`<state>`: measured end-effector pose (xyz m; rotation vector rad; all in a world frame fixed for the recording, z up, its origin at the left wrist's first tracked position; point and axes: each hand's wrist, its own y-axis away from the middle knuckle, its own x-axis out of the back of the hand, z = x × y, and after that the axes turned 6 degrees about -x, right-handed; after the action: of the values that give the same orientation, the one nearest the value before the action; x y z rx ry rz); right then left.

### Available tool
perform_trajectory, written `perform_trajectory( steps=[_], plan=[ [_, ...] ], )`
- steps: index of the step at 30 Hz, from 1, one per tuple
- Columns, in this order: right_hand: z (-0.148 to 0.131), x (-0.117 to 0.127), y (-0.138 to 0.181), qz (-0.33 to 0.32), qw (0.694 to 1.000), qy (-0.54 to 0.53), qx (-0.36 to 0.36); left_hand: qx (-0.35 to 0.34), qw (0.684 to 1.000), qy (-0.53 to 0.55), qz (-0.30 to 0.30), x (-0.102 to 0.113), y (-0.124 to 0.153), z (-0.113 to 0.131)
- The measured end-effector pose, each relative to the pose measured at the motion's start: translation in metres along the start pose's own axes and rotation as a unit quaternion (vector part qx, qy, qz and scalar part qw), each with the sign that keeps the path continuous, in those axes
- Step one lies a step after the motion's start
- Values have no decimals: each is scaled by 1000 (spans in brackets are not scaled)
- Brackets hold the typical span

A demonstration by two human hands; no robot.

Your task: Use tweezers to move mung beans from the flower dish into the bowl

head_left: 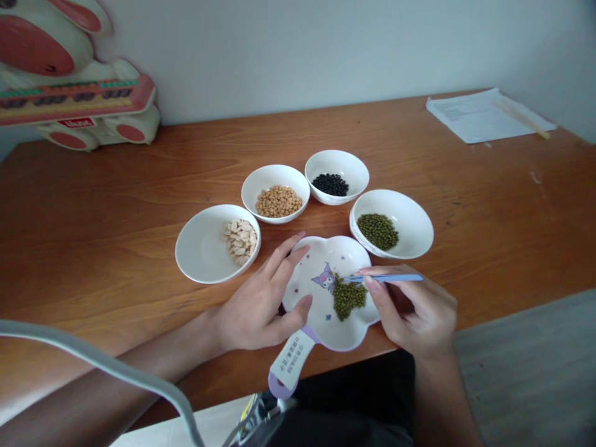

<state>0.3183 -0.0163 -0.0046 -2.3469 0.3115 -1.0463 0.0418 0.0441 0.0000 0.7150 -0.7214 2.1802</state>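
Observation:
A white flower-shaped plate (321,335) with a lilac rim, a cartoon print and a labelled handle lies before me at the table's front edge. Green mung beans (349,299) are gathered on its right half. My left hand (270,298) holds the plate's left side, thumb near the handle and fingers along the rim. Pinched in my right hand (414,310) is a pair of slim blue tweezers (395,277), the tip pointing left over the beans. Whether a bean is between the tips is too small to tell. The right hand is beside the plate's right rim.
Several white bowls arc behind the plate: one with pale flat seeds (241,241), one with soybeans (279,202), one with black beans (330,184), one with mung beans (378,231). A toy piano (79,99) stands back left, paper (484,115) back right. A grey cable (116,372) crosses lower left.

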Motion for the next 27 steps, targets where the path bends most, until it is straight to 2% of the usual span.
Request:
perform_trajectory(
  steps=[27],
  plan=[
    [-3,0,-5,-2,1000,-25,-1,19,1000,-5,-16,3,-2,4]
  ],
)
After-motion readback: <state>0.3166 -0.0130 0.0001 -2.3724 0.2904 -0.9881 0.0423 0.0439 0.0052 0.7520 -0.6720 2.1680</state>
